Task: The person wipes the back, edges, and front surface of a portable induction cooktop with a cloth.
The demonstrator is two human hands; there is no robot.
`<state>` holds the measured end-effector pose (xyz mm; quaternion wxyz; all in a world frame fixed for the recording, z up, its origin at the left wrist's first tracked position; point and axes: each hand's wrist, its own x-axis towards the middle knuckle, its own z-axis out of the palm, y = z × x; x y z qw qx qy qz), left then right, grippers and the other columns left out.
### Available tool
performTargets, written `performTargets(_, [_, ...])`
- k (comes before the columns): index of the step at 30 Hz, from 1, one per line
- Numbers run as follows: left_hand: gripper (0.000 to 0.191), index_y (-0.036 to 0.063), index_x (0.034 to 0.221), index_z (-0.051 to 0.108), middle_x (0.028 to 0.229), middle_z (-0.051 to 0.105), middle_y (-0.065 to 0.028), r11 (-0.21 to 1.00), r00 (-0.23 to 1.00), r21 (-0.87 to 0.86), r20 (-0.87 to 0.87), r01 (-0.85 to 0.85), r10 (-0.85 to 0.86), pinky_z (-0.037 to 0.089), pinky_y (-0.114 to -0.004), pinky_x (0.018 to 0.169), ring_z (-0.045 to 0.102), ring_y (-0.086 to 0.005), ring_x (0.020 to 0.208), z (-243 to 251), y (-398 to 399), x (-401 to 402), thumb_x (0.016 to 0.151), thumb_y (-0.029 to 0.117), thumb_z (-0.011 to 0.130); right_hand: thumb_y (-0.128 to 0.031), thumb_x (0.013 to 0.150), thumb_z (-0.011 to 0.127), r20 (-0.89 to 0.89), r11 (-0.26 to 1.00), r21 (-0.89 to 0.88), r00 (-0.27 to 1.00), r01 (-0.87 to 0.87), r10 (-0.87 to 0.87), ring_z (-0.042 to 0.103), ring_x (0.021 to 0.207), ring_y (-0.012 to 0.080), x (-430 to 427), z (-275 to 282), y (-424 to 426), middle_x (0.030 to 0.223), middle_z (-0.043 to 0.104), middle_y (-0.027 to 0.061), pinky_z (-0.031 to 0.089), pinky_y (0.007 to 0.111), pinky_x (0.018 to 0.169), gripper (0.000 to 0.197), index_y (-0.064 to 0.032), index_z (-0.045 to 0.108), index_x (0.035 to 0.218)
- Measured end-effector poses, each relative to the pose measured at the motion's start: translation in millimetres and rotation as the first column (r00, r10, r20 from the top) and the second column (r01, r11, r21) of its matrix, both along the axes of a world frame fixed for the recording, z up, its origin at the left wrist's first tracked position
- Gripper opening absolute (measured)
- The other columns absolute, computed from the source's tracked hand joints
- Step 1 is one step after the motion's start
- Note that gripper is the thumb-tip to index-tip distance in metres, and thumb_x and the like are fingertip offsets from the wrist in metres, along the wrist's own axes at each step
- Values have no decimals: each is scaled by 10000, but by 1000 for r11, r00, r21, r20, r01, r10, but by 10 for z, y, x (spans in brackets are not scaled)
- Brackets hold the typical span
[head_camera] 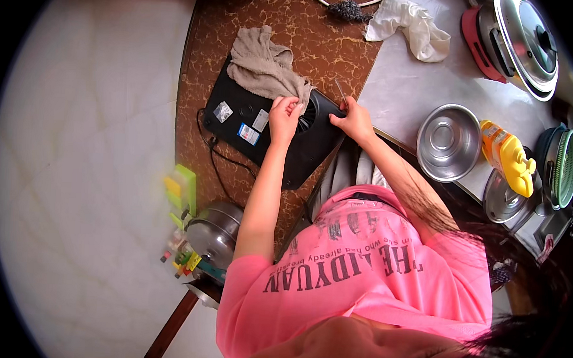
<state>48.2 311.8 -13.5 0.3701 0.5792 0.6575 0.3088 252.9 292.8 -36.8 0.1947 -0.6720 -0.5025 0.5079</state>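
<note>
What looks like an induction cooker rests underside up on the brown marbled counter, its black casing bearing several labels. A round fan vent opens in its casing. My left hand pinches the end of a taupe cloth beside the vent. The rest of that cloth lies bunched over the cooker's far edge. In my right hand is a thin rod-like tool, pointing away from me. The right thumb and fingers are at the cooker's right edge; whether they also grip it is unclear.
A black power cord loops left of the cooker. On the steel worktop are a white cloth, a metal bowl, a yellow bottle and a lidded electric pot. A metal pot stands near my left arm.
</note>
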Motion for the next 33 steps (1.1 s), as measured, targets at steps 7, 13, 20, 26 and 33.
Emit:
performTargets(7, [190, 1, 867, 633, 801, 543, -81, 997, 974, 59, -222, 51, -36, 473, -288, 602, 531, -177, 647, 20, 116, 115, 733, 43, 761, -314, 668, 777, -2, 1000, 25, 1000, 6, -6, 630, 746, 373, -37, -23, 8, 751, 628, 196, 491, 425, 678, 437, -19, 532, 877])
performTargets(13, [163, 13, 839, 608, 763, 528, -80, 996, 952, -44, -294, 76, -86, 471, -323, 615, 519, -201, 629, 66, 41, -17, 751, 53, 739, -334, 666, 777, 21, 1000, -5, 1000, -6, 7, 631, 736, 360, 17, 44, 39, 743, 626, 189, 492, 419, 676, 445, -21, 533, 867])
performTargets(20, [168, 14, 808, 587, 766, 532, -98, 978, 956, 122, -261, 167, -131, 471, -339, 611, 543, -236, 642, 55, 143, 86, 755, 67, 737, -333, 668, 778, -1, 1000, 1, 1000, 5, -5, 634, 751, 360, -9, -6, 63, 761, 630, 191, 494, 413, 686, 447, -21, 534, 876])
performTargets(26, [179, 8, 763, 552, 736, 517, -101, 977, 956, -79, -207, 197, -209, 456, -336, 593, 530, -240, 623, 113, 102, -105, 756, 46, 727, -338, 669, 776, 6, 1000, -12, 1000, -1, 1, 628, 756, 363, 14, 29, 28, 767, 631, 190, 491, 415, 691, 445, -23, 537, 873])
performTargets(33, [161, 10, 778, 576, 744, 541, -73, 979, 987, 181, -143, 97, -72, 449, -295, 592, 535, -183, 623, -15, 217, 32, 781, 69, 726, -340, 674, 772, 23, 1000, 1, 1000, -15, 15, 627, 759, 367, -7, 22, 30, 766, 632, 194, 490, 416, 699, 438, -22, 540, 867])
